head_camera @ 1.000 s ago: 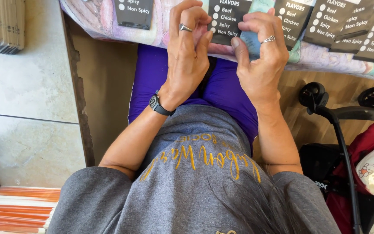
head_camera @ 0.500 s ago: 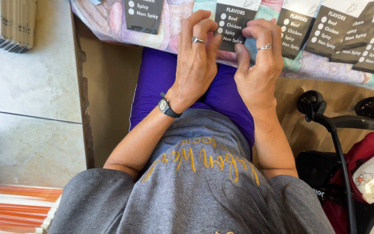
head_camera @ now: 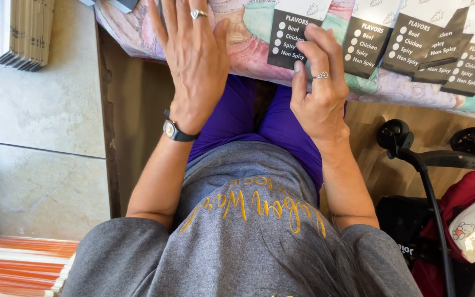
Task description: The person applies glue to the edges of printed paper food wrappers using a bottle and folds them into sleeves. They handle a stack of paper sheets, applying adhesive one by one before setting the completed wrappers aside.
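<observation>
Left hand (head_camera: 193, 60) flat, right hand (head_camera: 317, 88) curled

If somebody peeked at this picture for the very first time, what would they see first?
First, the two hands in the upper middle: the right hand pinches a black-and-white card at the edge of the colourful patterned cloth, while the left hand, with a ring and a black wristwatch, lies flat on that cloth. A row of matching cards runs off to the right. Low on the left sits a bright orange-striped stack.
</observation>
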